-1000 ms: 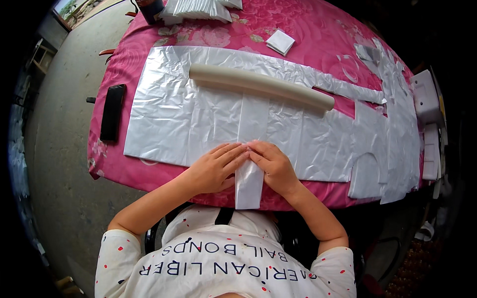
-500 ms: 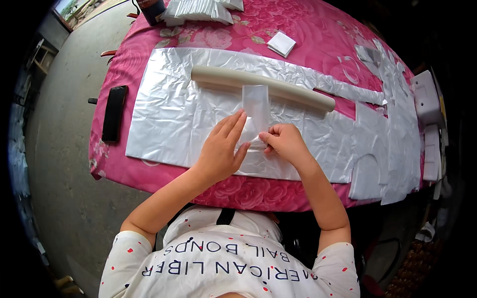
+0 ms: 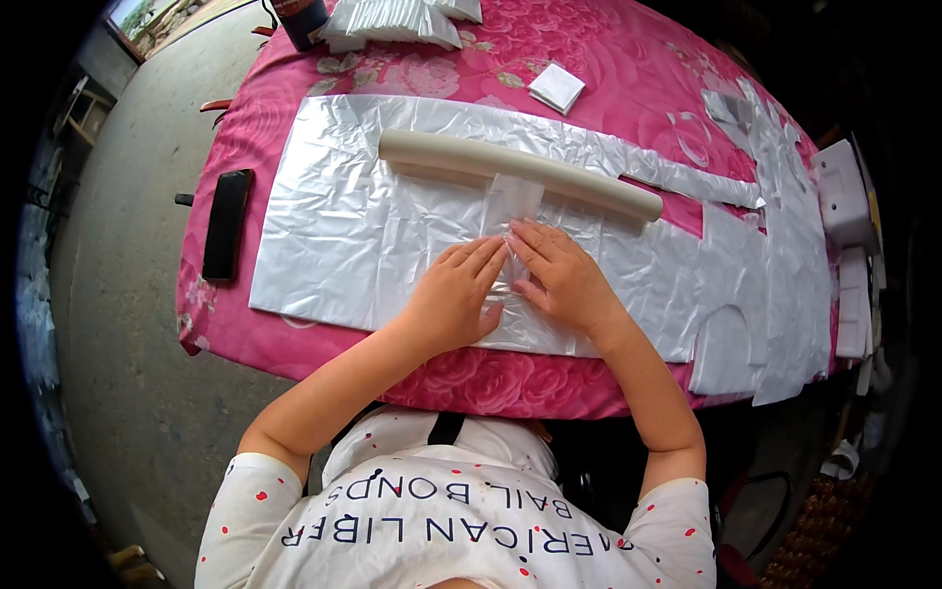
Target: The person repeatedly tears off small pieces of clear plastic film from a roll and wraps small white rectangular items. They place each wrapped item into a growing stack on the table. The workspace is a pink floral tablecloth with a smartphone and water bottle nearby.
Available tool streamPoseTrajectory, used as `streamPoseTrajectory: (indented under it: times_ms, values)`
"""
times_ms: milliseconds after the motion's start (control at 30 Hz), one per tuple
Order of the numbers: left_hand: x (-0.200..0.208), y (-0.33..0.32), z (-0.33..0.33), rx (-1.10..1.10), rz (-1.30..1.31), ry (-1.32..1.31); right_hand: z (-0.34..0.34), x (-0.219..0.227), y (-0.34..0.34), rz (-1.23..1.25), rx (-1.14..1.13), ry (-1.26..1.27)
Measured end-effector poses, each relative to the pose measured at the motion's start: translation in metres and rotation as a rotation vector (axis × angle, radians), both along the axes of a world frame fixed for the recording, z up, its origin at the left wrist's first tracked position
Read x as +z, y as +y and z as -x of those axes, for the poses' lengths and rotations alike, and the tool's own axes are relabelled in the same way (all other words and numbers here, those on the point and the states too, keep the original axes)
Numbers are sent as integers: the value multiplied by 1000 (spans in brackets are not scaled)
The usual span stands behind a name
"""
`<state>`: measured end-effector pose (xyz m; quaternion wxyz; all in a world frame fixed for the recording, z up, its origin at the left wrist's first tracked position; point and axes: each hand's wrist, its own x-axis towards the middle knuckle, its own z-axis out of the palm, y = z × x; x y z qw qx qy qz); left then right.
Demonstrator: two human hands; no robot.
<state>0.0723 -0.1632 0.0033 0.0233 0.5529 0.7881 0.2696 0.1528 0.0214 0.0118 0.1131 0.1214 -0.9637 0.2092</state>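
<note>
A narrow, see-through plastic piece (image 3: 514,196) lies on a large white plastic sheet (image 3: 324,216), its far end close to a long pale tube (image 3: 520,169). My left hand (image 3: 456,292) rests flat with fingers stretched toward the piece's left edge. Beside it, my right hand (image 3: 557,277) is spread palm down over the near part, its fingertips almost meeting those of the left. Both hands are open and press on the plastic. What lies beneath the palms is hidden.
A black phone (image 3: 228,225) lies at the left on the pink flowered tablecloth (image 3: 628,59). A folded white square (image 3: 556,89) and a stack of folded white plastic (image 3: 392,22) sit farther back, near a dark cup (image 3: 300,20). Cut plastic sheets (image 3: 797,285) hang toward the right edge.
My right hand has gone from pinching the plastic's right edge to lying flat on it. The left hand has shifted slightly right and nearer. The plastic's far end has moved slightly right.
</note>
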Motion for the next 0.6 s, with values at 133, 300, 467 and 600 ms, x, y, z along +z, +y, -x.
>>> streamPoseTrajectory:
  times_ms: [133, 300, 467, 600]
  values:
    - [-3, 4, 7, 0, 44, 125, 7, 1, 14, 117, 26, -60]
    - [-6, 2, 10, -68, -42, 114, 7, -1, 11, 137, 13, 40]
    - [-6, -29, -6, -194, -87, 183, -17, -2, -14, 40, 99, 228]
    - [-6, -39, -7, -182, -65, 134, -28, -5, -25, 51, 106, 252]
